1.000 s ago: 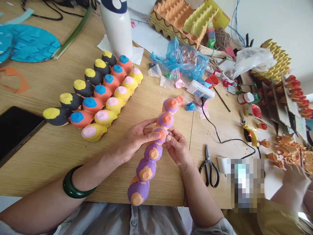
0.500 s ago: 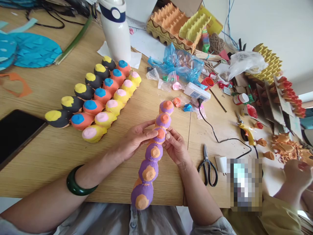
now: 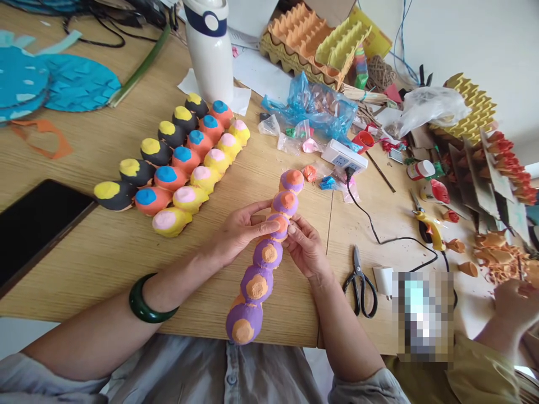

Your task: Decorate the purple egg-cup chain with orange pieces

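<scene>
Lying on the table point(image 3: 295, 314), three strips point(image 3: 184, 158) of six bumps each are seen. By the left hand point(image 3: 236, 231), thumb and fingers partly closed, one six-bump purple strip point(image 3: 257, 287) is held above the table, pinched too by the right hand's point(image 3: 309, 249) nearly closed fingertips. One pair of scissors point(image 3: 357, 271) is placed rightward.

Six-dome strip point(image 3: 269, 254): purple coating, orange showing at the joints. Axis: 7 to 1 o'clock, domes facing the camera, at view centre. Three domes toward 1 o'clock: bright orange caps. Three toward 7 o'clock: paler orange tops.
</scene>
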`<state>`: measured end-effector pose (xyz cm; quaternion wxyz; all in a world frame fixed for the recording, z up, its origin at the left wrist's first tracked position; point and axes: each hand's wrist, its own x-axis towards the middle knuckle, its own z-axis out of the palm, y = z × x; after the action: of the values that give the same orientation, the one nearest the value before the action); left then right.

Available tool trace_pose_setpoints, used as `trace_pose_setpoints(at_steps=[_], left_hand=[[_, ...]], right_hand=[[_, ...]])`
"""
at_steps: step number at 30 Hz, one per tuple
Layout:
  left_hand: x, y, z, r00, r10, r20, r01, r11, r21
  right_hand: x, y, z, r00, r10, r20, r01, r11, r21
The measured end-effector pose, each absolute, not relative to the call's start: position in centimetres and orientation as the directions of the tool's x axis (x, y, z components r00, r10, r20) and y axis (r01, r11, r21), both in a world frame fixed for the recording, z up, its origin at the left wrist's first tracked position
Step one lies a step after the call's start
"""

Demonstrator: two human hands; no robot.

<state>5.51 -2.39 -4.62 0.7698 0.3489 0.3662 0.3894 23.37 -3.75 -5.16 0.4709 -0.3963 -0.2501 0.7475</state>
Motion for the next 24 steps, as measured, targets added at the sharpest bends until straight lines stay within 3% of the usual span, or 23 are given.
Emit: trace_pose_setpoints(at_steps=[5, 11, 18, 24], left_hand=[[5.45, -2.39, -4.51, 0.375, 0.871, -0.317, -0.353, 0.451, 0.82], [5.33, -2.32, -4.19, 0.438, 0.845, -0.306, -0.352, 0.474, 0.807], [5.87, -2.8, -4.19, 0.357, 0.879, -0.316, -0.295, 0.427, 0.855], [5.65, -3.0, -3.93, 0.396, 0.87, -0.294, -0.277, 0.419, 0.865]], right_hand=[[23.52, -3.75, -5.31, -0.24, 0.893, -0.382, -0.506, -0.45, -0.735], [23.35, -3.98, -5.33, -0.191, 0.919, -0.345, -0.479, -0.394, -0.784], [22.96, -4.28, -5.41, -0.149, 0.928, -0.343, -0.45, -0.372, -0.812], [22.83, -4.45, -5.41, -0.109, 0.958, -0.264, -0.395, -0.286, -0.873]])
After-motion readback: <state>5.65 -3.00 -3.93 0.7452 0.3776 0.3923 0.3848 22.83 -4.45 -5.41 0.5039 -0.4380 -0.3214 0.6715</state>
